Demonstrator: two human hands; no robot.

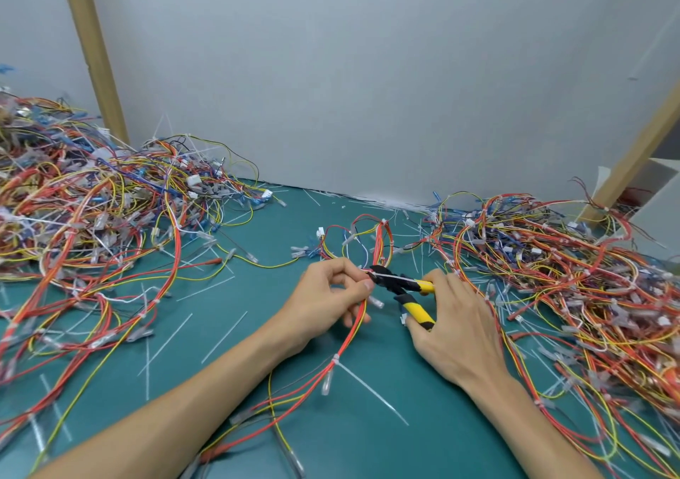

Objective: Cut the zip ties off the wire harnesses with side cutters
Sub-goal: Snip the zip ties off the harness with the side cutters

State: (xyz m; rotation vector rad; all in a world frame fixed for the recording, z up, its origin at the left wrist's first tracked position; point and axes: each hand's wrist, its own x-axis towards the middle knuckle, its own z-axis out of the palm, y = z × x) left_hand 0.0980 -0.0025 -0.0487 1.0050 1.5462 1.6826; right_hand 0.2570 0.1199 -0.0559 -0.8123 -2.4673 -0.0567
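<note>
My left hand pinches a wire harness of red, orange and yellow wires in the middle of the green mat. My right hand grips the yellow-and-black handles of the side cutters. The black jaws sit at a white zip tie on the harness, right beside my left fingertips; the tie's tail lies across the cutters. Another white zip tie wraps the same harness lower down, its long tail pointing right.
A big tangle of harnesses fills the left side and another pile fills the right. Loose cut zip-tie tails lie scattered on the green mat. A grey wall and two wooden posts stand behind.
</note>
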